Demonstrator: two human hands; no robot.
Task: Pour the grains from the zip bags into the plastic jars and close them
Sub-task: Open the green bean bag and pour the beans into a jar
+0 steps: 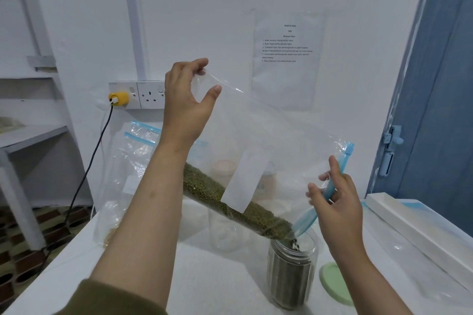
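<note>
So from the head camera: the left hand point(188, 100) is up high, pinching the bottom corner of a clear zip bag point(268, 140) between fingers and thumb, so the bag hangs tilted with its blue zip end down to the right. The right hand point(332, 202) grips that blue zip strip point(330, 186), fingers curled round it, right above a clear plastic jar point(291, 273). Green grains point(230, 202) lie in a band along the low edge of the bag and spill out of the mouth into the jar, which looks about full. A pale green lid point(332, 284) lies flat on the table just right of the jar, partly behind the right arm.

The table point(204, 276) is white with a slightly speckled top. A second clear jar point(225, 233) stands behind the bag, looks empty from here, and there's a blurry jar shape further back seen through the plastic. More zip bags point(128, 174) lean against the wall at the back left, one with a few grains in the bottom corner. Another flat bag point(409, 250) lies on the right with a long white strip point(414, 227) beside it.

Room's pretty plain: white wall, a double wall socket point(143, 94) with a yellow plug point(118, 98) and black cable point(89, 161) hanging down, a printed sheet point(286, 59) taped up, white shelves point(30, 133) on the left, a blue door point(440, 110) on the right, patterned floor bottom left.
</note>
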